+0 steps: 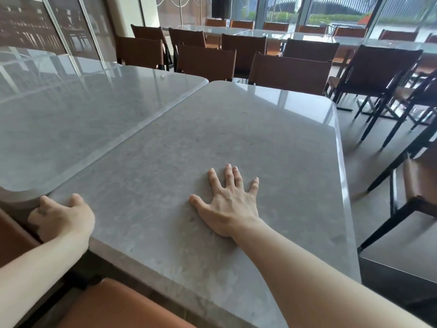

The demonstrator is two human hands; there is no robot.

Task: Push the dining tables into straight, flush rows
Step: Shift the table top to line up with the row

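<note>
Two hands share it: your left hand (62,215) grips the grey marble-look table's (236,143) corner, your right hand (228,201) presses flat with spread fingers, so push evenly toward the neighbouring grey table (71,110).

The grey marble-look tabletop (236,143) stands edge to edge with a second grey tabletop (78,110) on its left. The right hand (228,202) lies on the first tabletop; the left hand (62,215) is at its near left corner. Brown chairs (289,71) stand behind both.

Brown chairs with thin black legs (290,71) stand on a shiny grey floor (369,147) (daylight comes through tall glass windows (335,10)).
</note>
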